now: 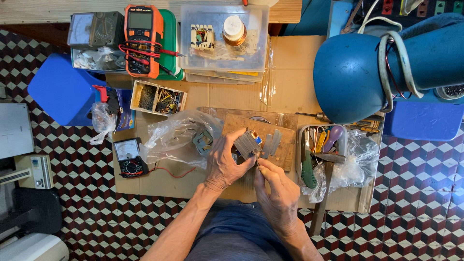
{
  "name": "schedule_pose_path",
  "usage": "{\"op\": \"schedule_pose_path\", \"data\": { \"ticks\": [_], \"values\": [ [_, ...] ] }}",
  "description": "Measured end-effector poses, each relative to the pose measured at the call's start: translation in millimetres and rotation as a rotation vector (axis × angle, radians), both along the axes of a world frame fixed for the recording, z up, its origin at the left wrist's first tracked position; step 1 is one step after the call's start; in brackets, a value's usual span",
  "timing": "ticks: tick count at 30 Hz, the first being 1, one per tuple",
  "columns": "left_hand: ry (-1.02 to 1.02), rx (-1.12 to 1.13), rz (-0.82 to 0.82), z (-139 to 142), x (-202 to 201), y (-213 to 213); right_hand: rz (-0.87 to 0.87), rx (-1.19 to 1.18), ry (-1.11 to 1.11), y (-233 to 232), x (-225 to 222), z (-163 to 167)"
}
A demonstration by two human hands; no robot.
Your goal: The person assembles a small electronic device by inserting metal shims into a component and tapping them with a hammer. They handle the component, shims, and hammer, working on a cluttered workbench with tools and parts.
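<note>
Two hands meet over the wooden board (270, 133) on the cardboard-covered bench. The left hand (223, 164) is wrapped around a small grey metal block (246, 143) (a stack of thin plates, by the look of it), fingers closed on its near face, holding it just above the board. The block's long side slants up to the right. The right hand (279, 193) sits just below and to the right of it, fingertips pinched together at the block's lower corner; whether they hold anything is too small to tell. Loose grey metal strips (271, 143) lie beside it.
</note>
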State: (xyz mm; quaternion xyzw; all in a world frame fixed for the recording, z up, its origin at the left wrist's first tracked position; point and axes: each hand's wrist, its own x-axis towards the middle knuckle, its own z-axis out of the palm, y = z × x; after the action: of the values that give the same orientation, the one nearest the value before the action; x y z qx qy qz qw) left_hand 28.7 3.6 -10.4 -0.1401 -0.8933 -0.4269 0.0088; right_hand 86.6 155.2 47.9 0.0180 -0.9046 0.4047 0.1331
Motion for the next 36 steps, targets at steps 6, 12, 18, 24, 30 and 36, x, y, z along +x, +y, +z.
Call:
{"op": "schedule_pose_path", "data": {
  "ticks": [6,12,18,24,30,36],
  "values": [
    [-0.033,0.0,0.005,-2.4,0.1,-0.1,-0.016,0.023,-0.025,-3.3,-4.5,2.4],
    [0.011,-0.01,-0.011,-0.7,-1.0,-1.5,-0.005,0.033,-0.063,-4.6,-11.0,1.5],
    [0.004,-0.023,0.005,-1.6,-1.1,-1.9,-0.005,0.022,-0.077,-7.0,-16.5,-1.4],
    [-0.032,-0.046,0.041,-4.8,2.2,3.5,-0.032,0.015,-0.09,-12.4,-21.4,-1.0],
    [-0.019,-0.014,0.061,-2.0,2.5,4.7,-0.056,-0.105,-0.216,-8.1,-22.1,6.0],
    [0.017,-0.001,0.069,8.7,1.3,1.0,-0.253,-0.634,-0.568,-2.5,-18.8,1.6]
  ]
}}
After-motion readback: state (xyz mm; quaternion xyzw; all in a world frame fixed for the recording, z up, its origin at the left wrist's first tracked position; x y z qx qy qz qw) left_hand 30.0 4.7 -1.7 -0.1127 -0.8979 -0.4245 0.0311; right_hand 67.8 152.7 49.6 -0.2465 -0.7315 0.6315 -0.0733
